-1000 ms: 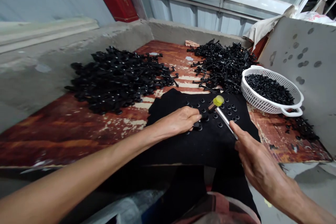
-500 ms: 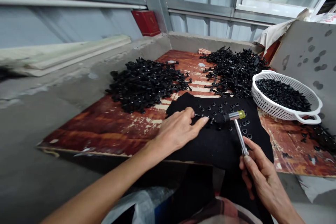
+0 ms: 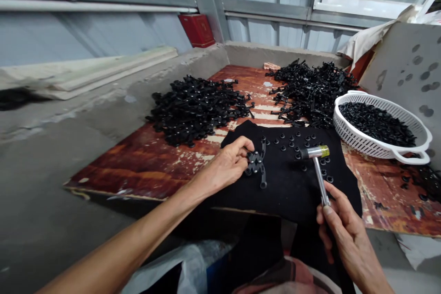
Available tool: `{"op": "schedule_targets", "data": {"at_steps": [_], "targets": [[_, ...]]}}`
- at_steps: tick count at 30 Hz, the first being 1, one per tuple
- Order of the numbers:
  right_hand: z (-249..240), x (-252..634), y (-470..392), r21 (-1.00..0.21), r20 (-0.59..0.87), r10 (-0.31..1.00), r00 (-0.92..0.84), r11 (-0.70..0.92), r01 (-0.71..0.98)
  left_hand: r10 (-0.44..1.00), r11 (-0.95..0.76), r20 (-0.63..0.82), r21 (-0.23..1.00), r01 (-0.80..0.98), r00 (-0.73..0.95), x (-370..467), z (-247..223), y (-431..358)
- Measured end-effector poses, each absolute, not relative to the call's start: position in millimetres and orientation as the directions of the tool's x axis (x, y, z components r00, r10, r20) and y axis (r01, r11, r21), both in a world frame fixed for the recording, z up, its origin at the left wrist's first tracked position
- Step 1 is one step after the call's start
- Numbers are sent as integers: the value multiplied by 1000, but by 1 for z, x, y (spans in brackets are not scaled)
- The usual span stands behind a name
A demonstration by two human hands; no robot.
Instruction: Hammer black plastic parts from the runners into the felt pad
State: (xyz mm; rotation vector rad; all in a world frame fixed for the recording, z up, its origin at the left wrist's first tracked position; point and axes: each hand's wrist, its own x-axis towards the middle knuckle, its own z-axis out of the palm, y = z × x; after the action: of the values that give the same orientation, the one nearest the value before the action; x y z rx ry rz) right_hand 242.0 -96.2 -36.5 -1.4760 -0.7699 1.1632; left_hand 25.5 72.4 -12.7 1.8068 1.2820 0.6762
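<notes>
A black linkage of crossed links point(image 3: 255, 162) with small silvery rivets lies at the left part of the black cloth point(image 3: 285, 200). My left hand point(image 3: 227, 163) has its fingers closed on the linkage's left end. Two curved arms of the linkage reach out on its right side. My right hand point(image 3: 344, 227) grips the metal handle of a small hammer point(image 3: 320, 174), whose head has one black face and one yellow face. The hammer head hangs over several small round black pieces point(image 3: 291, 144) on the cloth.
Behind the cloth are a left pile of black linkages point(image 3: 196, 108) and a right pile of black parts point(image 3: 310, 87). A white basket point(image 3: 374, 147) with small black pieces stands at the right. The worn red table point(image 3: 117, 170) has its front edge near me.
My left hand has drawn back to the left and closed. The linkage is now spread flat, with its crossed links and two arms showing. The hammer has barely moved.
</notes>
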Motion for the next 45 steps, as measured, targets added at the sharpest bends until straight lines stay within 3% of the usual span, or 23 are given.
{"op": "schedule_targets", "data": {"at_steps": [4, 8, 11, 15, 17, 20, 24, 45], "targets": [[-34, 240, -98, -961, -276, 898, 342, -252, -116, 935, -63, -159, 805, 590, 318, 20, -2, 66], [-33, 240, -98, -959, -284, 894, 346, -261, -113, 936, -14, -205, 791, 612, 286, 21, 9, 64], [-33, 238, -98, -960, -278, 887, 369, -248, -127, 914, -106, -166, 783, 613, 371, 25, 13, 60], [-35, 236, -98, -963, -269, 884, 384, -238, -126, 924, -213, -91, 683, 698, 371, 37, 15, 55], [-36, 237, -98, -965, -260, 891, 372, -229, -126, 915, -133, -152, 760, 636, 373, 42, 17, 54], [-39, 237, -98, -967, -250, 901, 354, -213, -139, 843, 124, -316, 902, 414, 436, 46, 20, 57], [-41, 238, -99, -963, -261, 901, 347, -219, -156, 774, 344, -435, 899, 270, 461, 53, 23, 67], [-40, 236, -100, -946, -315, 878, 361, -261, -192, 772, 406, -500, 863, 301, 393, 73, 17, 85]]}}
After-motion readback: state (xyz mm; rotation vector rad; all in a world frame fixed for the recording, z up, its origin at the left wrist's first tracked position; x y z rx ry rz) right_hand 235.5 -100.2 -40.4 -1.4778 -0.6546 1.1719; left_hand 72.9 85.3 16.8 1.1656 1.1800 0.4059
